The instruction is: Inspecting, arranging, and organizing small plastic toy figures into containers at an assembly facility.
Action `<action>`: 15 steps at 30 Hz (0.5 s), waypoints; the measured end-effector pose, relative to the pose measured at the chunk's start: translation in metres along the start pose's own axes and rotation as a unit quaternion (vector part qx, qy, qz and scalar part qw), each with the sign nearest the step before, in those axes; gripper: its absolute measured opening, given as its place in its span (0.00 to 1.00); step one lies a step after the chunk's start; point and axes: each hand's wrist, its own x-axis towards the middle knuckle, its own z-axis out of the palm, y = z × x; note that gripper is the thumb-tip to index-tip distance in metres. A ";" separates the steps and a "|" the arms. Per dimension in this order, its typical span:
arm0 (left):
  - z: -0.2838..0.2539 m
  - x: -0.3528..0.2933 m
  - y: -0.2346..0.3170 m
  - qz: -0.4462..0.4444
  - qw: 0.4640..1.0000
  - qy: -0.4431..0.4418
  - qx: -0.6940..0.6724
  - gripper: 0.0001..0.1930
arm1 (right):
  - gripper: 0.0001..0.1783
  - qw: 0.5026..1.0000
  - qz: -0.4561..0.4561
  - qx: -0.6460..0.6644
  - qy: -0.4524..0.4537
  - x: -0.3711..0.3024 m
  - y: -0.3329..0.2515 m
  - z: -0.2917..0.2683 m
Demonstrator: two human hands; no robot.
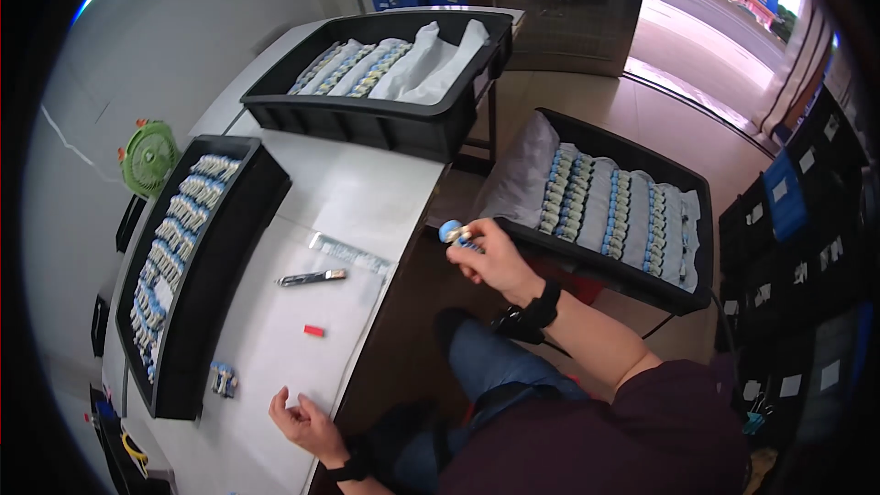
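Right hand (495,261) fingers pinch a small blue-capped vial (453,233) mid-frame: likely light, slick, fragile; grip its body. Left hand (302,422) loosely curled, empty, on table (357,192).

One head-worn fisheye looks steeply down over the white table (353,192), edges probably distorted

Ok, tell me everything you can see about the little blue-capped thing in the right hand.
The small blue-capped piece is pinched in the fingertips of the right hand, held up off the white table's edge, near the black tray of similar pieces. It has a rounded light-blue top and a pale body below; finer detail is too small to tell.
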 end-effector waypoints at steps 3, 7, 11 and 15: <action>-0.002 -0.002 0.001 -0.043 0.998 -0.025 0.039 0.13 | 0.21 0.987 -0.043 -0.035 0.149 0.014 0.010 -0.083; 0.003 -0.005 0.004 -0.037 0.994 -0.027 0.097 0.13 | 0.20 0.948 -0.067 -0.159 0.267 0.051 0.016 -0.200; 0.008 -0.001 0.017 0.027 0.980 -0.008 0.196 0.13 | 0.20 0.875 -0.088 -0.326 0.347 0.104 0.001 -0.295; 0.014 0.003 0.023 0.053 0.957 0.001 0.285 0.11 | 0.19 0.897 -0.063 -0.301 0.318 0.175 0.024 -0.355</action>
